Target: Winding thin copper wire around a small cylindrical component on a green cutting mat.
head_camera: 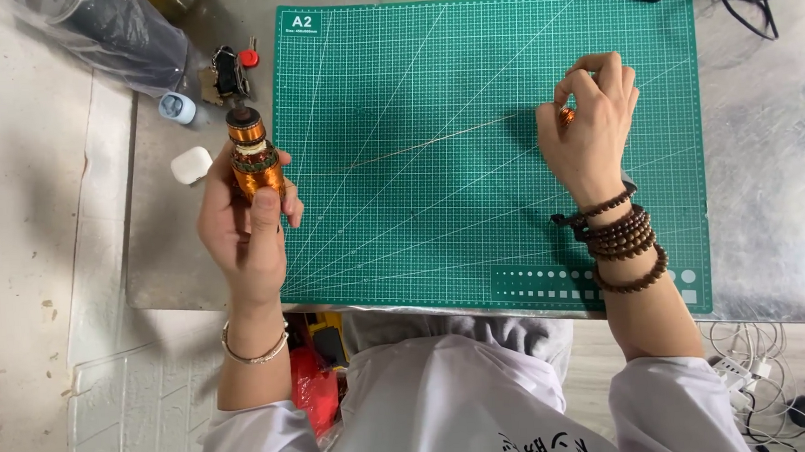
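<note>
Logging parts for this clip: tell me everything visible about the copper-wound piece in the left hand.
The copper-wound piece is a small cylinder of shiny orange-copper windings with a dark band at mid-height and a dark tip. The left hand grips its lower end, holding it upright beside the green mat's left edge. A thin wire stretches from it towards the right hand.

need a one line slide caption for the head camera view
Left hand holds a copper-wound motor armature while the right hand pulls a thin wire taut over a green cutting mat.

Head camera, straight down, near hands
</note>
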